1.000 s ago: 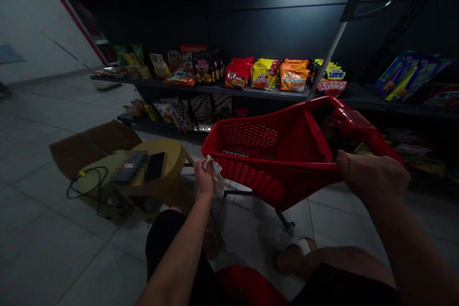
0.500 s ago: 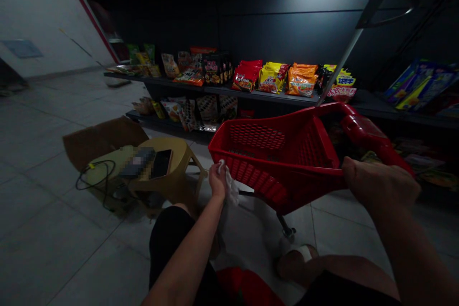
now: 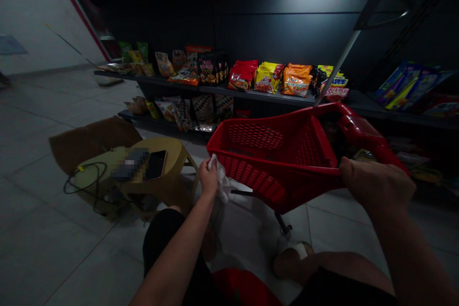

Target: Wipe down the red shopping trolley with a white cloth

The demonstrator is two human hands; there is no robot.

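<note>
The cart (image 3: 287, 162) is red, its walls patterned with a grid of small holes. The cloth (image 3: 222, 184) is white. The stool (image 3: 172, 167) is mustard yellow, the box (image 3: 93, 138) brown. The packets (image 3: 267, 76) on the black shelf (image 3: 251, 95) are red, yellow and orange. The floor (image 3: 43, 229) is pale grey tile.

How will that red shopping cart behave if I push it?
Probably light: the red shopping cart is perforated plastic and looks empty. Likely rolls easily: a caster shows beneath, on smooth tile. Tilted under the right hand, it may tip.
</note>
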